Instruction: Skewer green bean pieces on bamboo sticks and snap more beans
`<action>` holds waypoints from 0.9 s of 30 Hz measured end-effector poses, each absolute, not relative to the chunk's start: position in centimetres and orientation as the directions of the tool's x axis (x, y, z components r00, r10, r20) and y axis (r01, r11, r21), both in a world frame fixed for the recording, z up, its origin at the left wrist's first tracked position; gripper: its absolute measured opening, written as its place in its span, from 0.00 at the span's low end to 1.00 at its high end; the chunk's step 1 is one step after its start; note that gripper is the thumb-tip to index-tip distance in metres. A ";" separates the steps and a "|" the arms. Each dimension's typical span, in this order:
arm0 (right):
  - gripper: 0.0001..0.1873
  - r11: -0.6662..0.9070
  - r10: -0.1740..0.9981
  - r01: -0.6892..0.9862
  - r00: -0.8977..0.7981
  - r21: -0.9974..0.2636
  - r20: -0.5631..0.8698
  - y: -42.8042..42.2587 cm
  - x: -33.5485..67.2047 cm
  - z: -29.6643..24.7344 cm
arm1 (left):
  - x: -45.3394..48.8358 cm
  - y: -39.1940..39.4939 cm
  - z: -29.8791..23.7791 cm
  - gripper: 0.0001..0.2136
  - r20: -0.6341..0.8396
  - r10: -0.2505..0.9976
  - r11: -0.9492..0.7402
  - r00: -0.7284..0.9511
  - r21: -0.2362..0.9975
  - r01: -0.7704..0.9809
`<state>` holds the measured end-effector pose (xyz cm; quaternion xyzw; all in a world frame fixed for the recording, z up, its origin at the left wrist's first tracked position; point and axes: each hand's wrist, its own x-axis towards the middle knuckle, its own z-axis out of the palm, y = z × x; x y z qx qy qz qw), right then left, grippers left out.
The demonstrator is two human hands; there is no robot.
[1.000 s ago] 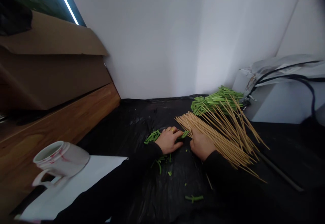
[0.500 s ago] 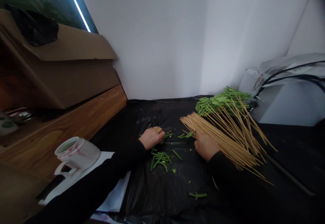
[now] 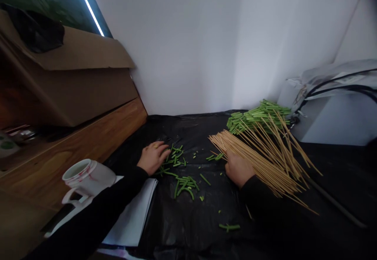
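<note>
Fanning at 4 o'clk: tan skewers (image 3: 259, 163); green stem pile (image 3: 253, 116) at 3, loose stem bits (image 3: 185, 183) at 6-7.

Skewers thin, straight, near-parallel in a bundle, others crossing loosely on far side, partly over stem pile; pile = short brt-green lengths, stacked. R hand (image 3: 240, 169) (4 o'clk) curled at bundle's near edge, fingertips hidden, can't tell if gripping. L hand (image 3: 153, 157) (7-8) loosely spread, fingertips by stem bits: dk green, short, some curved, scattered; a few more at R hand's 10 o'clk. Edges: wht wall (image 3: 188, 44) behind blk sheet (image 3: 188, 224) at 12; wht box (image 3: 347, 120) w/ cables at 3; wood board (image 3: 118, 128) at 9; paper (image 3: 132, 220) at 7; mug (image 3: 101, 179) at 8, near L sleeve. Room: open strip of sheet btwn hands, up to wall.
</note>
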<state>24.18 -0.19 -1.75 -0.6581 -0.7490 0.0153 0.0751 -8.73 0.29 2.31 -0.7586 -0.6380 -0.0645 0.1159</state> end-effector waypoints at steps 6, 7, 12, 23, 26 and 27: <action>0.15 0.139 0.988 0.983 -0.129 -0.117 0.088 -0.2 24.2 -1.7 | 0.1 -6.9 0.8 0.38 0.052 0.653 -0.757 0.756 0.006 0.653; 0.15 0.138 0.988 0.984 -0.128 -0.115 0.090 -0.2 24.2 -1.7 | 0.7 -7.4 0.4 0.38 0.036 0.625 -0.781 0.780 0.021 0.624; 0.15 0.153 0.985 0.981 -0.142 -0.119 0.100 -0.2 24.2 -1.7 | -0.8 -5.3 -0.4 0.23 0.017 0.699 -0.714 0.714 -0.009 0.700; 0.19 0.165 0.983 0.975 -0.149 -0.150 0.109 -0.2 24.3 -1.7 | -7.7 0.4 1.6 0.10 0.019 0.975 -0.209 0.220 -0.246 0.947; 0.18 0.169 0.982 0.975 -0.154 -0.146 0.106 -0.2 24.3 -1.7 | -8.3 1.5 1.9 0.10 -0.003 0.992 -0.125 0.128 -0.237 0.963; 0.17 0.169 0.982 0.975 -0.155 -0.143 0.106 -0.2 24.3 -1.7 | -8.7 1.8 2.0 0.11 -0.011 0.995 -0.101 0.101 -0.237 0.966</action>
